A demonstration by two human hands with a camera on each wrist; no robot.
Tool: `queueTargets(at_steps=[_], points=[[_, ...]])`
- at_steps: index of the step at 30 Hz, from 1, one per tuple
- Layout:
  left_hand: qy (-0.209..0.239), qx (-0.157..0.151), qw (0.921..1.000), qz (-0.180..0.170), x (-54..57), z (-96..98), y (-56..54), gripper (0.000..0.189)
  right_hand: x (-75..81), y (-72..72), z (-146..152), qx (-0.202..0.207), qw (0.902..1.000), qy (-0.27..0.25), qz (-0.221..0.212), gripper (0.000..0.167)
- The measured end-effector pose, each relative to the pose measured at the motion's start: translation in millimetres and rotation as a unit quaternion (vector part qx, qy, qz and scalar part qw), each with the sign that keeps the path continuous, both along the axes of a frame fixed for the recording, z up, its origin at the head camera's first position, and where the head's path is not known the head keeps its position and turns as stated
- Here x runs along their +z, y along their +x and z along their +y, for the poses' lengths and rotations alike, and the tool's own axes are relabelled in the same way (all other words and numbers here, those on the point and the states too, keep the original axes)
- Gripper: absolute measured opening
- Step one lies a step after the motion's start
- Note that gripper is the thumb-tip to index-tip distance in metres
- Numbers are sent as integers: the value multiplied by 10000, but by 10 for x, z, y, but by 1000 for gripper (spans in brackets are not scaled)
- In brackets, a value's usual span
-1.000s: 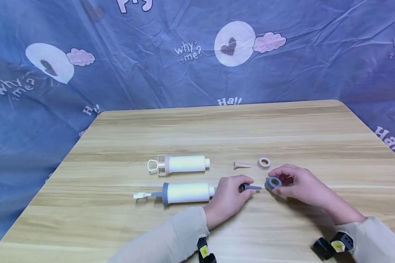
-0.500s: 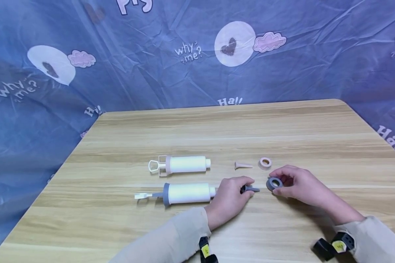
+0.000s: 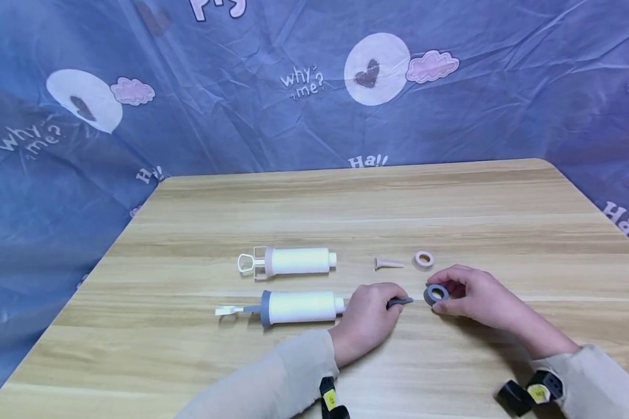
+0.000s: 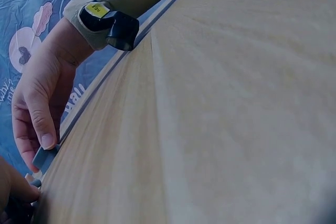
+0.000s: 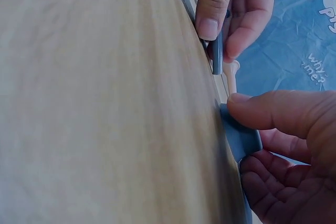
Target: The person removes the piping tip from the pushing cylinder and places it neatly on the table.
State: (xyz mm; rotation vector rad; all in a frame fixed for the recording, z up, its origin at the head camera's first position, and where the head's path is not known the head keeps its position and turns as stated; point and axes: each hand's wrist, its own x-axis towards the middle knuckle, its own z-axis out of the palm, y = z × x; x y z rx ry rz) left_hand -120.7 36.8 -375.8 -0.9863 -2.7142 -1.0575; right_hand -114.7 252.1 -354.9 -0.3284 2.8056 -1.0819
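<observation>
In the head view my left hand [image 3: 368, 313] pinches a tapered grey-blue nozzle [image 3: 400, 301], its narrow end pointing right. Fingers cover the wider end. Just to the right, my right hand [image 3: 477, 295] holds a grey-blue ring [image 3: 428, 295] by its edge, thumb on the near side. A small gap separates nozzle and ring. From the right wrist, the ring [image 5: 241, 135] shows between thumb and fingers at the tabletop, with the nozzle [image 5: 217, 56] beyond it. The left wrist view catches only part of the left hand [image 4: 13, 184] at its lower left edge.
Left of the hands lies a white syringe-like tube with a grey-blue collar [image 3: 302, 306]. Behind it is a similar tube with a pale pink collar [image 3: 300, 261]. A pale pink nozzle [image 3: 389, 263] and pink ring [image 3: 423, 268] lie beyond the hands on the wooden table [image 3: 188, 361].
The left fingers have shifted on the nozzle, turning it and covering more of its wide end; its tip sits slightly further left. The right hand and ring have barely moved.
</observation>
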Motion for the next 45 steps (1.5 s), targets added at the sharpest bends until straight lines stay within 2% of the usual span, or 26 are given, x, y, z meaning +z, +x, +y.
queueTargets(at_steps=[11, 32, 36, 41, 45], points=[[-255, -15, 9996, 81, 19, 34, 0, 16, 26, 5, 22, -31, 9999, 35, -116, 41], [-334, 112, 9993, 97, 21, 55, 21, 16, 14, 16, 32, 19, 9999, 24, -118, 41], [-352, 126, 9992, 120, 31, 53, 18, 16, 25, 20, 29, 73, 9999, 62, -127, 45], [-284, 134, 9991, 297, 106, 34, 39, 19, 79, 27, 41, 280, 9995, 120, -60, 57], [-297, -55, 9973, 668, 270, -6, 70, 21, 183, 38, 24, 343, 9988, 102, 334, 58]])
